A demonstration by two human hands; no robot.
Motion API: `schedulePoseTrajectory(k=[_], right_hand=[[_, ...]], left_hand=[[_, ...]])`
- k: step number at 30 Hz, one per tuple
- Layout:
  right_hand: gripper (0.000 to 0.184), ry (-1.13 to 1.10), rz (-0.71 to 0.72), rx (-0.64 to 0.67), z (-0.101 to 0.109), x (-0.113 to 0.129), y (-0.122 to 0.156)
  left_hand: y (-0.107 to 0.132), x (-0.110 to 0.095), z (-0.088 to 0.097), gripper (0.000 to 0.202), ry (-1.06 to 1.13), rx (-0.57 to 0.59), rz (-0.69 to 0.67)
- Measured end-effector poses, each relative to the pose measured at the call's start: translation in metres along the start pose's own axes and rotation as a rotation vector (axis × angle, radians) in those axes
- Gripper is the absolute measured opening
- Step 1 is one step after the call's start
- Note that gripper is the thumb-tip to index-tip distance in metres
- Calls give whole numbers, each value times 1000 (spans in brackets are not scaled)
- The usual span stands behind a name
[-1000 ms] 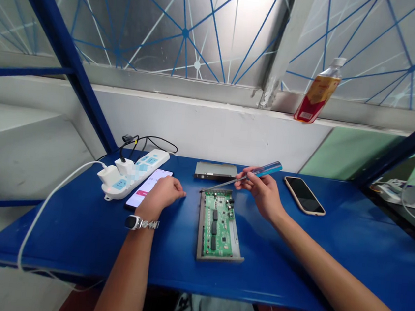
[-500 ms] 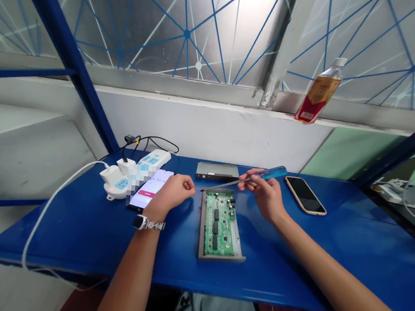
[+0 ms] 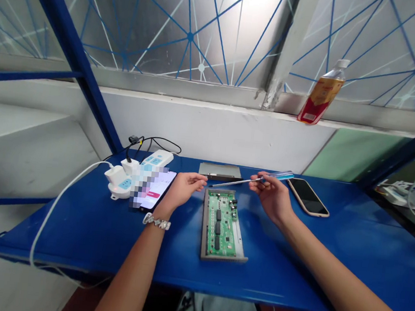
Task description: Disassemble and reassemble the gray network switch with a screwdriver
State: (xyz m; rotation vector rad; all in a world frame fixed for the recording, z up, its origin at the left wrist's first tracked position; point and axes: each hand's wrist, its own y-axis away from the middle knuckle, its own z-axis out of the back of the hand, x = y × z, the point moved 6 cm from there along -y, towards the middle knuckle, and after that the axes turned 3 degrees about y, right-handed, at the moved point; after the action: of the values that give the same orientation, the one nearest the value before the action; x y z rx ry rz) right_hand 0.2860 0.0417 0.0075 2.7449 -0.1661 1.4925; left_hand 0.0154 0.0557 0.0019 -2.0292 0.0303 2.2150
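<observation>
My right hand (image 3: 272,194) grips a screwdriver (image 3: 280,175) with a clear blue handle, its long metal shaft pointing left. The shaft's dark tip hovers around the far end of a green circuit board (image 3: 224,226) seated in a grey metal tray (image 3: 203,239). My left hand (image 3: 188,187) hangs just left of that tip, fingers stretched out to the right and apart from the board. Nothing shows in its fingers, though a tiny item could be hidden. Around the left wrist sits a silver bracelet (image 3: 158,222).
A flat metal cover (image 3: 221,170) lies behind the board. To the left are a lit phone (image 3: 154,197) and a white power strip (image 3: 120,188) with cables. A second phone (image 3: 309,198) rests at right. A drink bottle (image 3: 321,98) stands on the ledge.
My left fingers have straightened from a curl and moved nearer the screwdriver tip. My right hand has shifted slightly right with the screwdriver, whose shaft now lies flatter.
</observation>
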Motion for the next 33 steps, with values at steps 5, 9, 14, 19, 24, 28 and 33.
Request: schedulePoseTrajectory(k=[5, 9, 14, 19, 24, 28, 33], right_hand=[[8, -44, -51, -54, 6, -2, -2], [9, -75, -42, -57, 9, 0, -3], [9, -90, 3, -62, 10, 2, -3], [7, -80, 31, -63, 10, 1, -3], [8, -94, 36, -65, 7, 1, -2], [7, -105, 43, -83, 7, 2, -1], [9, -88, 43, -61, 9, -1, -2]], left_hand=[[1, 3, -9, 16, 282, -77, 94], [6, 1, -17, 15, 519, -108, 96], [8, 1, -27, 12, 692, -86, 113], [6, 5, -31, 12, 730, -118, 132], [8, 3, -35, 10, 778, -130, 138], [11, 0, -37, 8, 797, -144, 148], [10, 4, -39, 9, 830, -165, 153]])
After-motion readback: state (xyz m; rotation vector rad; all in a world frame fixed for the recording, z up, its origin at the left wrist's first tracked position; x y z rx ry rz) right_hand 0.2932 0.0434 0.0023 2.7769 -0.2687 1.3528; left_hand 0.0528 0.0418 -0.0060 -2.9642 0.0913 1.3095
